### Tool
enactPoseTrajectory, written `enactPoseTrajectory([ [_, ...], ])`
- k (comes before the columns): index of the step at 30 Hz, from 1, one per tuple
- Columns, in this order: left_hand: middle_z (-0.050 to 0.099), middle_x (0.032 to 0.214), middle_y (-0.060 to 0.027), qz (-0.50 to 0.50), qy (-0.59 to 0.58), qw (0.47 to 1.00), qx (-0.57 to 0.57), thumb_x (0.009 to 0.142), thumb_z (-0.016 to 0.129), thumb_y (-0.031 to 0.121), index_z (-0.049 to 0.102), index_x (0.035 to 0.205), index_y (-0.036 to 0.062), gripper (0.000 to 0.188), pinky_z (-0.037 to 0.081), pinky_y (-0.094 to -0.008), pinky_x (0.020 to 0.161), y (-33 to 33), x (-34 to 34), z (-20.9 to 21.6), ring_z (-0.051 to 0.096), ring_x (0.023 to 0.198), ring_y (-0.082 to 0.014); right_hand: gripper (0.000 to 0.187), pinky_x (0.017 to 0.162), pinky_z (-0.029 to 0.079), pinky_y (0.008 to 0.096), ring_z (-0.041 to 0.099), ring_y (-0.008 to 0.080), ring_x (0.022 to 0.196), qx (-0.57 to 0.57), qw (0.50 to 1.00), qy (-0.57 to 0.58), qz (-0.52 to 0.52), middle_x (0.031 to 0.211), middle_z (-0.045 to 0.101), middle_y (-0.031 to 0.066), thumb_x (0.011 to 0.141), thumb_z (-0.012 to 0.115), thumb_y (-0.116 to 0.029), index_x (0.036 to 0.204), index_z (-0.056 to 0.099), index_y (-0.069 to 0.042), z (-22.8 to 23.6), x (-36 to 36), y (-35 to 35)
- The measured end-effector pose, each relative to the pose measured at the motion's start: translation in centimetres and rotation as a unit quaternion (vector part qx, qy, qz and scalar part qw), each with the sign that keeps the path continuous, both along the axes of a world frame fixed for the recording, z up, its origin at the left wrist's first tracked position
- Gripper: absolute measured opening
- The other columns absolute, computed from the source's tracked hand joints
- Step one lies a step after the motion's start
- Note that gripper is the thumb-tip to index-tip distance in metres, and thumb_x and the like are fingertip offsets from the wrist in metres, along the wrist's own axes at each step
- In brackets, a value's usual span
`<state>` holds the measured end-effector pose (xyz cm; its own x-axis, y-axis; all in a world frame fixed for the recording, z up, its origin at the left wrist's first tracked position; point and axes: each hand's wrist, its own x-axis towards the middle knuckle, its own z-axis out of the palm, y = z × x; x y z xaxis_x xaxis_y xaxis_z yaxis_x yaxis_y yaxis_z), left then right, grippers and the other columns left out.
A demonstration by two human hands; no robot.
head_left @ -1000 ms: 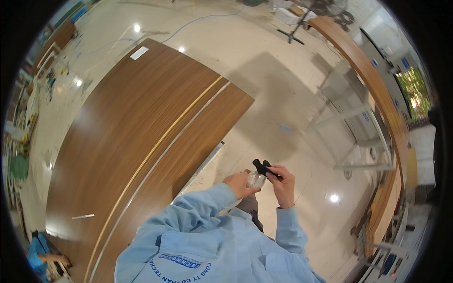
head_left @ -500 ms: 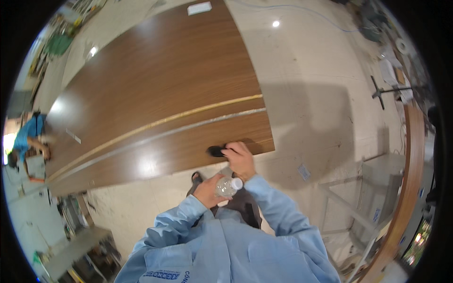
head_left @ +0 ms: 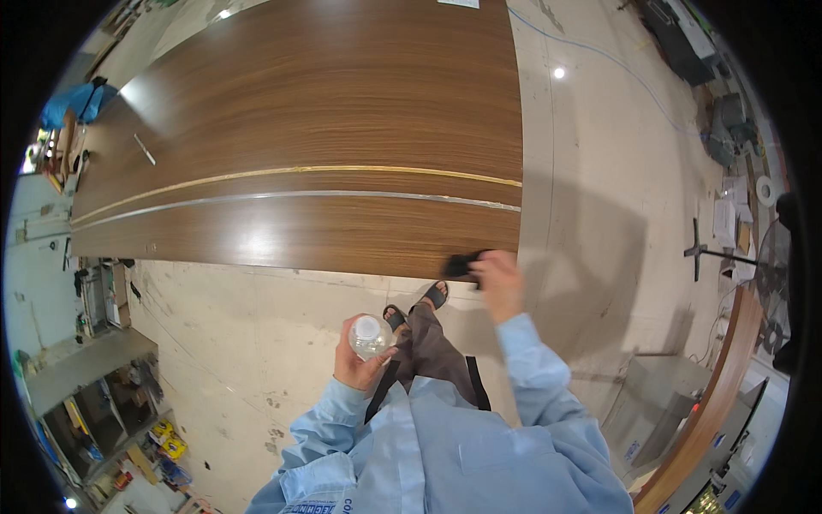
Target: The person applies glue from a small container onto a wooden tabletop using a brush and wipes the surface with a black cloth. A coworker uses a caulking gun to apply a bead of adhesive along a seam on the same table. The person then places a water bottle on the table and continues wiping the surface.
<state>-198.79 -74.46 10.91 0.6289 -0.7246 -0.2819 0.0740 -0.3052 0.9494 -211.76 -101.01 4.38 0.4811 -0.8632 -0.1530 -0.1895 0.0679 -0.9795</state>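
My left hand (head_left: 357, 363) holds a clear plastic bottle (head_left: 371, 336) with a white cap, upright near my chest. My right hand (head_left: 497, 278) reaches forward and grips a small black object (head_left: 461, 265) at the near right corner of a large dark wood panel (head_left: 325, 128). The object rests on or just over the panel's near edge; I cannot tell which. Two pale strips (head_left: 291, 182) run along the panel's length. My sandalled feet (head_left: 415, 304) stand just below that edge.
The panel lies low over a pale concrete floor (head_left: 591, 171). A metal shelf unit with tools (head_left: 103, 377) stands at the left. A curved wooden counter (head_left: 728, 377), a black stand (head_left: 711, 253) and stacked equipment (head_left: 685, 43) line the right side.
The view has swung so the panel now lies straight ahead. My right hand has moved away from the bottle and out to the panel's near corner with the black object.
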Motion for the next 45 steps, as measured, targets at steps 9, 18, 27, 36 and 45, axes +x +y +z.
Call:
enactPoseTrajectory([
  [9,0.063,0.131,-0.0133,0.214,-0.075,0.965,-0.134,0.078,0.088,0.0,0.045,0.139,0.0034,0.075,0.052,-0.039,0.106,-5.8,6.9,1.0,0.063,0.121,-0.0244,0.027,0.087,0.053,0.0445,0.064,0.0358,0.1,-0.387,0.897,0.12,0.178,0.099,0.065,0.0121,0.074,0.074,0.008,0.097,0.071,-0.007,-0.8,3.3,-0.7],
  [18,0.065,0.126,-0.009,0.363,-0.15,0.898,-0.198,0.081,0.092,0.01,0.05,0.136,0.0032,0.07,0.054,-0.0358,0.1,-11.0,13.0,-2.5,0.065,0.112,-0.0206,0.031,0.093,0.054,0.0449,0.063,0.0368,0.107,-0.409,0.874,0.063,0.254,0.108,0.065,0.014,0.073,0.072,0.007,0.1,0.07,-0.007,-2.9,7.8,-1.8],
  [27,0.067,0.124,-0.0127,0.461,-0.207,0.863,-0.029,0.082,0.093,0.023,0.054,0.133,0.0,0.068,0.053,-0.0382,0.099,-12.8,10.3,-8.1,0.067,0.113,-0.0251,0.029,0.086,0.053,0.0445,0.061,0.0345,0.1,-0.343,0.806,0.013,0.482,0.105,0.062,0.0115,0.073,0.071,0.007,0.1,0.07,-0.005,1.4,3.9,-8.4],
  [36,0.047,0.149,-0.0238,0.52,-0.314,0.791,0.069,0.079,0.093,0.025,0.034,0.153,-0.0045,0.099,0.038,-0.0448,0.12,-14.5,5.2,-9.6,0.047,0.14,-0.0356,0.014,0.076,0.054,0.0471,0.065,0.035,0.093,-0.369,0.768,-0.017,0.523,0.102,0.064,0.0113,0.083,0.068,-0.004,0.097,0.07,-0.007,2.0,6.1,-12.1],
  [45,0.044,0.15,-0.0269,0.691,-0.089,0.705,0.134,0.097,0.067,0.052,0.038,0.15,-0.0048,0.084,0.038,-0.0497,0.116,-23.1,-3.3,-13.8,0.045,0.139,-0.0441,0.025,0.072,0.052,0.0548,0.068,0.0428,0.087,-0.425,0.696,0.105,0.569,0.092,0.069,0.0181,0.096,0.068,-0.028,0.089,0.062,-0.006,4.1,5.5,-18.7],
])
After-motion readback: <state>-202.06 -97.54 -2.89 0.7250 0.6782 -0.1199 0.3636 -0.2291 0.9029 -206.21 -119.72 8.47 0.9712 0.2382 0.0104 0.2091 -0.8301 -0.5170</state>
